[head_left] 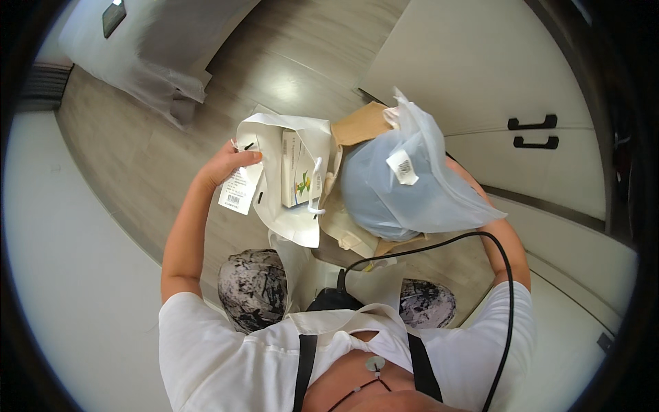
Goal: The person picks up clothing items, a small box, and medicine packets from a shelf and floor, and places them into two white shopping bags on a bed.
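Note:
My left hand (233, 163) is closed on the left rim of a white paper bag (278, 216), thumb on the near side. A white printed tag (238, 191) hangs just below that hand. Inside the gaping bag stands a white box (296, 168) with a green and yellow plant picture, and a white cord handle (316, 185) crosses its edge. To the right, a bluish translucent plastic bag (388, 182) with a small white label (403, 167) bulges out of a brown paper bag (362, 125). My right forearm (504, 237) reaches behind the plastic bag, which hides the fingers.
A black cable (439, 242) arcs across my lap toward my right side. Pale cabinet fronts with black handles (535, 142) stand at the right. At the far left is a covered bed or table (154, 48) with a dark flat device (114, 18) on it. The floor (288, 51) is wood-patterned.

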{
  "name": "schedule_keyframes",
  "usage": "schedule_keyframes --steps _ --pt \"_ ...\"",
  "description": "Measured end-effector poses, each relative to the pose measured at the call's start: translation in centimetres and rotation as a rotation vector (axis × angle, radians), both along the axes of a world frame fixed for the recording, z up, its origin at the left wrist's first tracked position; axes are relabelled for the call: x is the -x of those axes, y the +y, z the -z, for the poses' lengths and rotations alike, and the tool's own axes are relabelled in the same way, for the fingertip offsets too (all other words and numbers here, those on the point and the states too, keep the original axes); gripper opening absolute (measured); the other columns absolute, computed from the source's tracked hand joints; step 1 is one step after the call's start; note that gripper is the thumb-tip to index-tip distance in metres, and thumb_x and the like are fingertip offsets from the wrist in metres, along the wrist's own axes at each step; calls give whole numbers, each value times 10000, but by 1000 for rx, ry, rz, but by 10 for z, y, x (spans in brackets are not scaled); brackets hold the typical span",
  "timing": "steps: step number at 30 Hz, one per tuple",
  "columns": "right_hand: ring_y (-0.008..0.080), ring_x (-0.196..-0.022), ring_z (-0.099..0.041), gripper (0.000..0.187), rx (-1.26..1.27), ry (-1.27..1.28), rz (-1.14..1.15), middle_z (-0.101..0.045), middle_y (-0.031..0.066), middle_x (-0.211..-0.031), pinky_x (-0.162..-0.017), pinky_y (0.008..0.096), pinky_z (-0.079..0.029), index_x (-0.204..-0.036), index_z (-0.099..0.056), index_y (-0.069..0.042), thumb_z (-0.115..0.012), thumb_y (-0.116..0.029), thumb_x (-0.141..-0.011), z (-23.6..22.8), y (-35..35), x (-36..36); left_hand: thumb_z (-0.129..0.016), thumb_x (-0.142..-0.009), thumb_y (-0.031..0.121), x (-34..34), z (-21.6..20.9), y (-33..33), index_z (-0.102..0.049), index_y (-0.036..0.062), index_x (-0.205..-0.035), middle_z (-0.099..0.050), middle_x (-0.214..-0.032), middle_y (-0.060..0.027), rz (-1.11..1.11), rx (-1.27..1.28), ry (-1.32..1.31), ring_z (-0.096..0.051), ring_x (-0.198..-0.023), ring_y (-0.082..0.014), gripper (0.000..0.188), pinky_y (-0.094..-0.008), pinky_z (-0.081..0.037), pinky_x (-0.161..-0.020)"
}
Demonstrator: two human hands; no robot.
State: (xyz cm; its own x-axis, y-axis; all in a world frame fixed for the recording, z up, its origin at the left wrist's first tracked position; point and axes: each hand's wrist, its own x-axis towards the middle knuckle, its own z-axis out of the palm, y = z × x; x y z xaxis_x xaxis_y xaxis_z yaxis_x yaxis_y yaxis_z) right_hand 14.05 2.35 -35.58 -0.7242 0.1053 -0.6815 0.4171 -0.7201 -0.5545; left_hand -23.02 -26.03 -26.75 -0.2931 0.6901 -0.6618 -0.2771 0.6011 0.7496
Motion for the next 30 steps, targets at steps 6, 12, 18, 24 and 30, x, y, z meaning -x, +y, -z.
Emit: schedule_keyframes --steps 6,12,18,24,30 --pt "124 -745 -600 304 16 -20 79 -621 64 -888 -670 261 -484 -1056 -566 -13 -542 -208 -824 -62 19 15 -646 -733 109 19 -72 12 -532 12 -1063 -594 -923 -26 11 -150 69 -546 -803 -94 362 -245 -452 -701" --pt "126 -748 -601 301 65 -4 166 -621 65 -888 -672 263 -485 -1058 -565 -15 -538 -207 -827 -142 47 36 -672 -712 113 -2 -137 10 -522 12 -1081 -596 -921 -34 -88 -154 -19 -552 -793 -100 411 -257 -469 -682" --pt "129 -750 -602 299 220 19 295 -621 66 -889 -674 264 -486 -1060 -563 -17 -533 -206 -830 -197 15 20 -661 -676 128 -44 -222 -6 -516 2 -1089 -607 -932 -80 -368 -115 -165 -593 -775 -142 455 -272 -487 -678" --pt "131 -753 -602 297 372 36 374 -620 67 -890 -676 265 -487 -1061 -562 -18 -529 -205 -833 -256 -23 23 -669 -678 134 -41 -280 3 -533 10 -1061 -615 -902 -70 -337 -47 -91 -595 -751 -133 425 -269 -486 -660" --pt "133 -755 -603 295 460 72 385 -620 68 -891 -678 266 -488 -1063 -560 -20 -525 -204 -835 -323 -45 84 -665 -678 123 -13 -354 -16 -536 18 -1046 -613 -888 -65 -470 -67 -50 -597 -743 -143 404 -283 -486 -656"
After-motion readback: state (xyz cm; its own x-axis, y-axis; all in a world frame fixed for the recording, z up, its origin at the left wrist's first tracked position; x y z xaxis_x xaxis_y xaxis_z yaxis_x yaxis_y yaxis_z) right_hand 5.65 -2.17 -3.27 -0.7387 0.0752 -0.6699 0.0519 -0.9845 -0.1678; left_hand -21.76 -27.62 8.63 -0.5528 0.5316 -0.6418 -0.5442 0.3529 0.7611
